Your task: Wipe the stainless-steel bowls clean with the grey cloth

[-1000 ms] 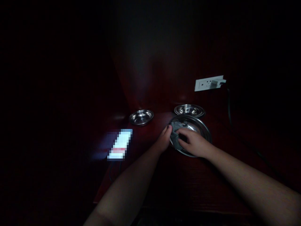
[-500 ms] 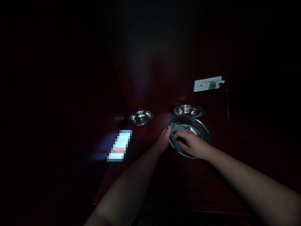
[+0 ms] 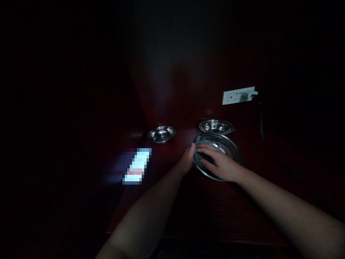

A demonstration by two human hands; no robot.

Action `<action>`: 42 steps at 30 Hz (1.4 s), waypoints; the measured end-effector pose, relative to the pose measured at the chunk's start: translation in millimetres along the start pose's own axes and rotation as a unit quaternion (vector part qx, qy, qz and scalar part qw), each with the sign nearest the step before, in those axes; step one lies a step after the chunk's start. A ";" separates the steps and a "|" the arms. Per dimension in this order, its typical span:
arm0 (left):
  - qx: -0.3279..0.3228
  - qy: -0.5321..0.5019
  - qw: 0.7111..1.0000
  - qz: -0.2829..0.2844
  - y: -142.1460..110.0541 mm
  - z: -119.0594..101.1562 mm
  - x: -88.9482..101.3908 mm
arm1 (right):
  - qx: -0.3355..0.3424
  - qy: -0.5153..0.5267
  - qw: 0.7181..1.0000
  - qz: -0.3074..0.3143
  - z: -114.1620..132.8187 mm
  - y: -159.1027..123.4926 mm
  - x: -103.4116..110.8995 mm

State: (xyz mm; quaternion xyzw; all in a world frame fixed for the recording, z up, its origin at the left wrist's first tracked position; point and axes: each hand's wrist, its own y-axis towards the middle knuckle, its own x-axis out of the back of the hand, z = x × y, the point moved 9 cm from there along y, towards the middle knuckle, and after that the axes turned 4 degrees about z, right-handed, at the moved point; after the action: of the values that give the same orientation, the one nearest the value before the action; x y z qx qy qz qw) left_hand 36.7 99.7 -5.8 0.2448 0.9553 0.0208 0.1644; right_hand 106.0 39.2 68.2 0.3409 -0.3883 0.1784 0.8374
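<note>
In near darkness before us, a person's left hand grips the rim of a stainless-steel bowl at the tabletop while the right hand, fingers loosely spread, rests on a gray cloth inside it. A steel dish stands just behind, below a white wall socket; at left, a glowing phone shows a screen too pixelated to read.

Near-black fills most of the frame, deepest along the left and upper right. At lower left a pixelated screen glows, spilling bluish light leftward; glints mark metal bowls around centre. Hazy grey light fades across upper centre.
</note>
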 end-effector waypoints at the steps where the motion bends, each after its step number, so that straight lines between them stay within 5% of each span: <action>1: -0.006 -0.003 1.000 0.003 0.3 -1.4 -0.7 | -0.012 -0.011 1.000 0.000 -3.8 -0.5 -1.3; 8: 0.000 -0.015 1.000 0.012 -2.1 -1.8 -3.9 | -0.091 -0.113 0.989 0.026 -20.5 -2.3 -5.8; 27: -0.060 0.028 0.998 -0.008 -9.0 -22.9 -7.9 | -0.205 -0.381 0.901 -0.041 -34.6 0.1 36.0; 31: -0.058 0.056 0.997 -0.017 -10.2 -24.6 -6.8 | -0.155 -0.329 0.931 -0.045 -28.2 3.3 37.0; 36: -0.068 0.062 0.996 -0.012 -9.5 -23.3 -5.6 | 0.025 -0.207 0.976 0.055 -6.9 7.5 8.7; 42: -0.042 0.030 0.998 -0.018 -5.5 -11.8 -1.4 | -0.001 -0.234 0.971 0.049 -17.5 4.9 5.4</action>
State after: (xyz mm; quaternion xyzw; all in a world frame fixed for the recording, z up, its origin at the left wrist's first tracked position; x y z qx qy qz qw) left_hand 31.5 94.7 5.1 0.2197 0.9624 0.0652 0.1457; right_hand 115.9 55.2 66.3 0.3534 -0.5896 0.1340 0.7138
